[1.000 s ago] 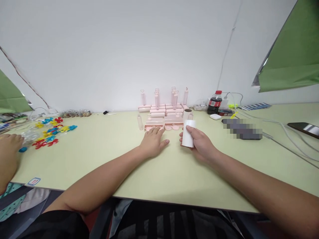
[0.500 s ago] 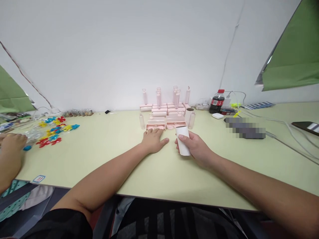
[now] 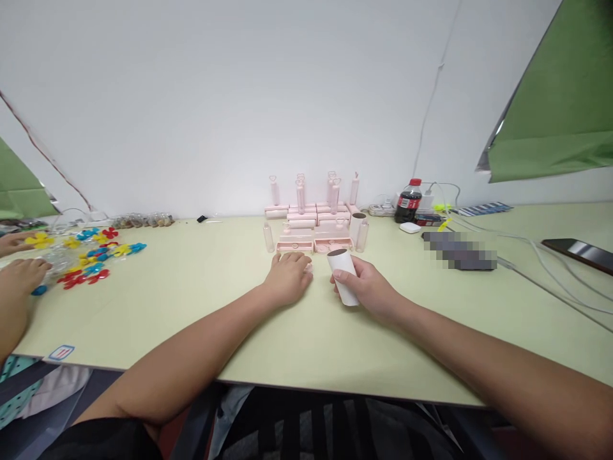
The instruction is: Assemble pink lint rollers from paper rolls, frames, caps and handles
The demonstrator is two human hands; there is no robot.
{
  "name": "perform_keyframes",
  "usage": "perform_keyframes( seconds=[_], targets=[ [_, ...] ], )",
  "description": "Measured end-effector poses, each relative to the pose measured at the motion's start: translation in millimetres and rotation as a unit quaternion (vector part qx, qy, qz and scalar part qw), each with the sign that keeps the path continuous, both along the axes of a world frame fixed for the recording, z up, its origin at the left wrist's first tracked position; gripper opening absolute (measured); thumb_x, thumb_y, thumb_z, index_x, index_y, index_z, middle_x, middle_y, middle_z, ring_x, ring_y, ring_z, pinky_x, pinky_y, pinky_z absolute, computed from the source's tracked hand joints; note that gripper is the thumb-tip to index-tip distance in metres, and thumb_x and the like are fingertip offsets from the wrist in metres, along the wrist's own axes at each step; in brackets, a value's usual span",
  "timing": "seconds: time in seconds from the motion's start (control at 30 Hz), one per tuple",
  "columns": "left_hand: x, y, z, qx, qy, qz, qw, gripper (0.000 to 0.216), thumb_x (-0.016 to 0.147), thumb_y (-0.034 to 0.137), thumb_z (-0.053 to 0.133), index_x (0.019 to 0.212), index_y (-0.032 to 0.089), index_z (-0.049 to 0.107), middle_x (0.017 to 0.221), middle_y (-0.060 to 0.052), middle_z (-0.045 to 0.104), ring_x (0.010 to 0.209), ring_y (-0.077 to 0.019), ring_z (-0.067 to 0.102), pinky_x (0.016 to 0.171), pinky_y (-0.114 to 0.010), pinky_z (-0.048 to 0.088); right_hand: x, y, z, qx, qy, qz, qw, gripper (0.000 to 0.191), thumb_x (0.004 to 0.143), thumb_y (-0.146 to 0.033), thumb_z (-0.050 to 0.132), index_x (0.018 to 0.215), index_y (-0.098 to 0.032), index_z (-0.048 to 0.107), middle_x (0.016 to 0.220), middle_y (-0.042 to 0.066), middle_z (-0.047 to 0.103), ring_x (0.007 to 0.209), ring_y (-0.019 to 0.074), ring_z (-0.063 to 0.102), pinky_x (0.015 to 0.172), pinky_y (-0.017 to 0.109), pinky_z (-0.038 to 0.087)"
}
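My right hand (image 3: 371, 287) is closed around a white paper roll (image 3: 341, 277) with a dark hollow core, tilted so its open end faces up and left. My left hand (image 3: 288, 276) rests on the pale green table (image 3: 201, 281) just left of the roll, its fingers curled under at the tips, right in front of a cluster of pink plastic parts (image 3: 313, 223). I cannot make out whether anything lies beneath the left fingers. Another white roll (image 3: 357, 227) stands upright at the right end of the pink cluster.
A dark cola bottle (image 3: 407, 201), a white earbud case (image 3: 410, 227), cables (image 3: 536, 255) and a phone (image 3: 577, 250) lie at the right. Another person's hands (image 3: 22, 275) work at the left among coloured plastic flowers (image 3: 90, 252). Green cloths hang at both sides.
My right hand has drawn the roll closer and to the left, tilting it from upright to slanted. My left hand's fingers have curled in from lying flat.
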State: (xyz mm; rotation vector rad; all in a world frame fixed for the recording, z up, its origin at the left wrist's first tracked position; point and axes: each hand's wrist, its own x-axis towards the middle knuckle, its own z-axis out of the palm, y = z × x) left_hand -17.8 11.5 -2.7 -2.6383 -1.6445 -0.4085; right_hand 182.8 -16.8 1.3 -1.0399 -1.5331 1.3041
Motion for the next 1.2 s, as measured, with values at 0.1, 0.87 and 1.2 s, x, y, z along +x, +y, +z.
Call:
perform_keyframes(
  seconds=[0.1,0.87,1.2],
  targets=[
    [0,11,-4.7,-0.019,0.000,-0.015,1.000,0.037,0.097,0.032,0.035,0.130,0.023,0.051,0.140,-0.009,0.053,0.135,-0.0318,0.038,0.112,-0.063,0.016,1,-1,-0.1,0.023,-0.028,0.017,0.999,0.043,0.075,-0.055,0.069,0.093,-0.019,0.053,0.075,0.000,0.058,0.062,0.0144,0.054,0.053,0.026,0.042],
    [4,-10,8.9,-0.073,-0.547,-0.170,0.817,0.041,0.084,0.058,0.061,0.085,0.018,0.053,0.079,-0.001,0.058,0.073,-0.0130,0.055,0.068,-0.027,0.045,0,-6,2.3,0.066,-0.118,0.093,0.987,0.034,0.077,-0.044,0.067,0.092,-0.017,0.052,0.074,-0.003,0.048,0.064,0.0128,0.043,0.056,0.025,0.033],
    [9,-21,7.4,-0.092,-0.497,-0.173,0.846,0.035,0.088,0.053,0.057,0.090,0.018,0.054,0.089,-0.005,0.065,0.082,-0.0165,0.062,0.075,-0.031,0.051,1,-9,3.4,0.071,-0.113,0.100,0.986,0.034,0.078,-0.045,0.067,0.093,-0.018,0.053,0.074,-0.003,0.048,0.064,0.0132,0.042,0.055,0.025,0.032]
  ],
)
